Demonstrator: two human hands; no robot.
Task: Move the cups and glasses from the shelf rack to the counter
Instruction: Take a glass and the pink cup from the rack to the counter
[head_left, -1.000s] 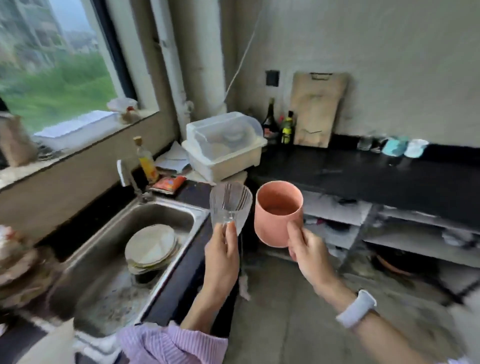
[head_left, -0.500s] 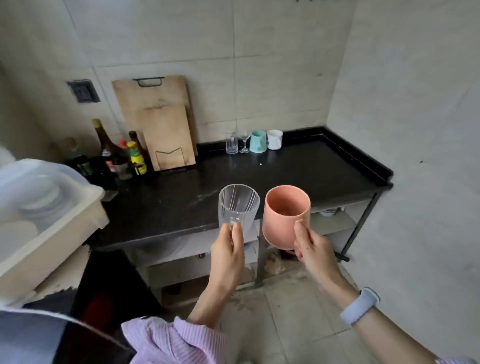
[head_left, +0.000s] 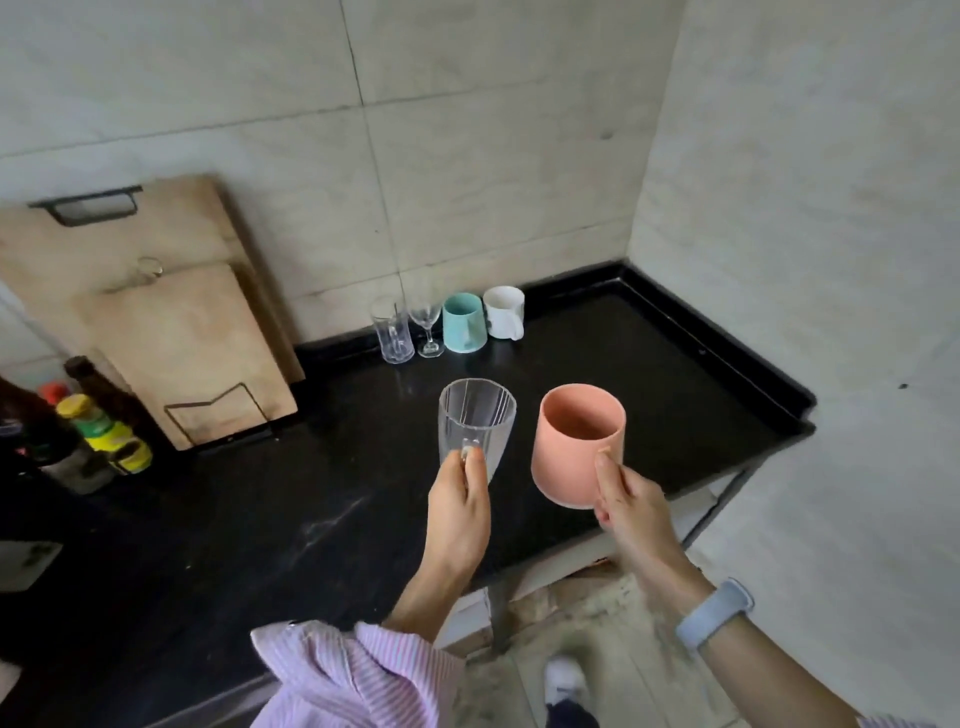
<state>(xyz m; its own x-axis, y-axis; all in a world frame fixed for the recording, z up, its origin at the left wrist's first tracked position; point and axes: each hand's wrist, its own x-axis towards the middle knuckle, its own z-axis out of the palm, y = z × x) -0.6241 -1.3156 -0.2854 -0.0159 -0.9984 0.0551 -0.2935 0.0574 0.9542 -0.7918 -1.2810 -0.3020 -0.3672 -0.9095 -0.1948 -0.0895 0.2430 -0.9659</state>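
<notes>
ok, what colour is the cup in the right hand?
Salmon pink, plain, no pattern: the cup in the right hand, head view.

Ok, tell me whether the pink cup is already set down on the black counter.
No, the pink cup is held in the air by the right hand, above the black counter.

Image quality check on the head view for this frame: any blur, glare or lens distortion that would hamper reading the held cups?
Head view: both held items are sharp, the clear glass in the left hand and the pink cup in the right hand. Wide-angle bending curves the tile seams and the counter edge. Soft sheen on the black counter, no harsh glare. The bottles at left sit dark and slightly soft.
</notes>
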